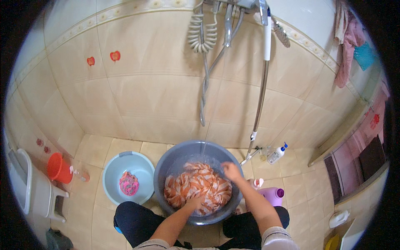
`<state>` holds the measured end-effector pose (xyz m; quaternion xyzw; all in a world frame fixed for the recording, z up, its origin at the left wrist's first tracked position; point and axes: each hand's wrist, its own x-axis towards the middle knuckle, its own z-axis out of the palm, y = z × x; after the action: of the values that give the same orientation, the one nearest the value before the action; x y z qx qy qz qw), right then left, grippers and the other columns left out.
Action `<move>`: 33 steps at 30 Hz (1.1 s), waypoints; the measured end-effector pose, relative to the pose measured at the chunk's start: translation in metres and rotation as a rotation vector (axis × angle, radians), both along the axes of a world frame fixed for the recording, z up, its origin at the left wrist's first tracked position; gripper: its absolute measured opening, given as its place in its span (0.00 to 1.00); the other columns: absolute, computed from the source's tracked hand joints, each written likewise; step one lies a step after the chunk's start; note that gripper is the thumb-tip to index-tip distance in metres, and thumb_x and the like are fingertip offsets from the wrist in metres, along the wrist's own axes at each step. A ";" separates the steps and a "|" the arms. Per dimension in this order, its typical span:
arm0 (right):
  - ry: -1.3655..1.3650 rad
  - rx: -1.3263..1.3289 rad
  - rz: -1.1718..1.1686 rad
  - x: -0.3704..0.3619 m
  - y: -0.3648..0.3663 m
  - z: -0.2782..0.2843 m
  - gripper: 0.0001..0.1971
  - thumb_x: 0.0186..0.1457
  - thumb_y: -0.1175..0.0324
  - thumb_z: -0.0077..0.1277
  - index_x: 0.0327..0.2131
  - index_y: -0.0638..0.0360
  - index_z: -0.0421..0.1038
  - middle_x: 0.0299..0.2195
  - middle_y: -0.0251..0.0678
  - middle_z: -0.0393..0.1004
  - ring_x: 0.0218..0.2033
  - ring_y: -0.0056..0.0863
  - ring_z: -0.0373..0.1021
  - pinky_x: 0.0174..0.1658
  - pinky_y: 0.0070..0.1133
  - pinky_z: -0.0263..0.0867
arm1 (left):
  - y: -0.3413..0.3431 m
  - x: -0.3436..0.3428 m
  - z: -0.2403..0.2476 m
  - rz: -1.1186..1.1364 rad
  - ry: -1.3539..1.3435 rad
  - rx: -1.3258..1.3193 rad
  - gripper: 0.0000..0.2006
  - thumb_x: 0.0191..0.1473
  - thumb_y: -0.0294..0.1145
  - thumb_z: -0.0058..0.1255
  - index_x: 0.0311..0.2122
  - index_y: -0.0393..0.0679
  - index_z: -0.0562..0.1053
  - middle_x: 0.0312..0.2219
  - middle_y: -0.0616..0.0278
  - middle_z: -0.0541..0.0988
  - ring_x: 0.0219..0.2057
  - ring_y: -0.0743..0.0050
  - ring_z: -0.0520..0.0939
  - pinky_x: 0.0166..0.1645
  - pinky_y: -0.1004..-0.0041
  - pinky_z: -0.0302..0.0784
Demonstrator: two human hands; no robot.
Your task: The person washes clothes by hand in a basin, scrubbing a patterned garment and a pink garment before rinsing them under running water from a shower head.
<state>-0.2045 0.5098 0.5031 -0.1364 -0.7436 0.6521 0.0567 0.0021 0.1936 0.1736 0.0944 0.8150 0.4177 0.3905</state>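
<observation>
Between my knees stands a large grey basin (161, 164), with an orange and white patterned cloth (216, 193) bunched up inside it. My left hand (195, 202) is at the near side of the cloth, its fingers pressed into the folds and partly hidden by them. Over the right inner side of the basin, my right hand (230, 170) is raised a little off the cloth with its fingers curled in; no object shows in it. A thin stream of water runs down into the back of the basin.
Left of the grey basin is a light blue basin (109, 183) holding a pink and grey cloth (129, 183). A red bucket (59, 168) and a white stool (55, 200) stand farther left. At right are a purple bottle (271, 196), a white pump bottle (276, 155) and a mop pole (261, 91).
</observation>
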 end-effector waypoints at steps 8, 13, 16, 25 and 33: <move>0.509 0.120 0.005 -0.066 -0.005 0.302 0.13 0.77 0.55 0.66 0.52 0.51 0.86 0.53 0.38 0.90 0.57 0.37 0.87 0.63 0.39 0.85 | -0.020 0.008 0.067 -0.077 -0.056 -0.066 0.56 0.64 0.64 0.71 0.88 0.41 0.65 0.82 0.41 0.66 0.80 0.37 0.70 0.84 0.45 0.71; 0.742 0.143 0.001 -0.074 -0.020 0.429 0.14 0.77 0.54 0.66 0.53 0.51 0.86 0.53 0.39 0.90 0.57 0.38 0.87 0.64 0.39 0.85 | -0.024 0.013 0.096 -0.100 -0.075 -0.076 0.59 0.64 0.67 0.71 0.89 0.42 0.62 0.84 0.40 0.63 0.82 0.34 0.68 0.86 0.43 0.69; 0.806 0.144 0.018 -0.087 -0.041 0.445 0.15 0.77 0.53 0.66 0.53 0.52 0.86 0.54 0.39 0.90 0.58 0.38 0.87 0.64 0.40 0.85 | -0.029 0.006 0.097 -0.087 -0.067 -0.074 0.61 0.63 0.69 0.71 0.90 0.43 0.61 0.85 0.39 0.62 0.83 0.33 0.66 0.87 0.42 0.68; 0.403 0.192 0.055 -0.094 -0.044 0.216 0.17 0.77 0.51 0.66 0.55 0.52 0.87 0.55 0.41 0.90 0.59 0.40 0.87 0.65 0.40 0.85 | -0.025 0.000 0.064 -0.055 -0.048 -0.083 0.67 0.62 0.76 0.71 0.93 0.44 0.57 0.89 0.37 0.57 0.87 0.27 0.62 0.90 0.39 0.65; -0.279 0.198 0.211 0.014 -0.053 -0.158 0.19 0.76 0.49 0.67 0.56 0.53 0.87 0.56 0.42 0.91 0.60 0.41 0.87 0.66 0.41 0.85 | -0.012 0.008 -0.049 0.133 0.161 -0.094 0.72 0.61 0.81 0.71 0.96 0.45 0.53 0.92 0.35 0.52 0.90 0.23 0.58 0.92 0.36 0.62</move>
<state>-0.1906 0.4563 0.3449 -0.1406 -0.8148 0.5530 -0.1024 0.0098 0.1814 0.1247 0.0548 0.8669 0.3950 0.2991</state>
